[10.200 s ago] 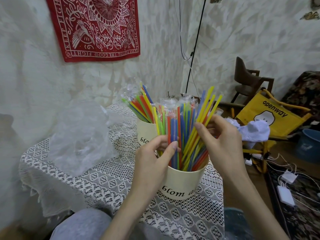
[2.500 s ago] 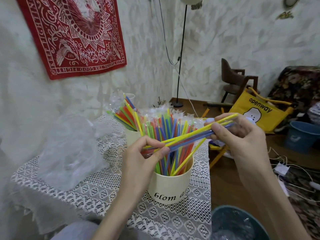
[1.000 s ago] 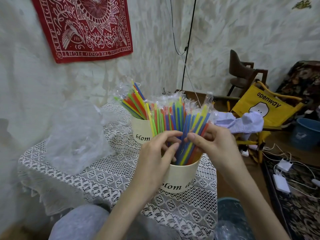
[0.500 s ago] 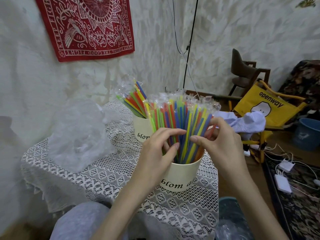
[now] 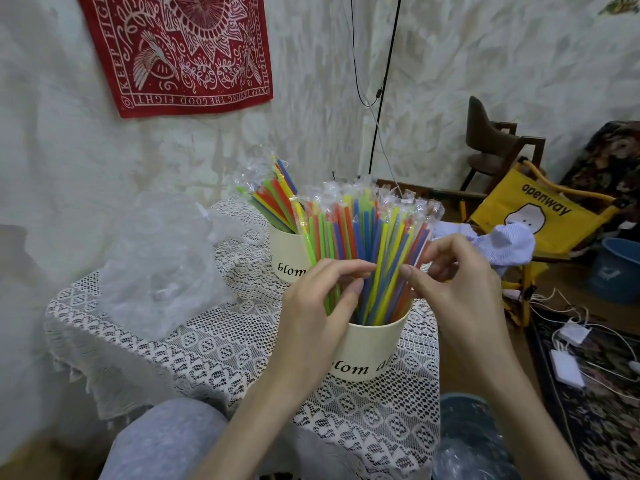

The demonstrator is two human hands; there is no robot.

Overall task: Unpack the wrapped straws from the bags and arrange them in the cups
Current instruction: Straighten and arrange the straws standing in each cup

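Both hands are working at the near cup point(image 5: 370, 355) on the bench point(image 5: 225, 351): the left hand point(image 5: 318, 313) and right hand point(image 5: 460, 282) are pinching wrapped straws point(image 5: 367, 244) standing inside it. The far cup point(image 5: 287, 254) is already holding its bundle. An emptied bag point(image 5: 159, 265) is lying beside them, so arranging appears nearly finished. Nothing is obstructing the cups.
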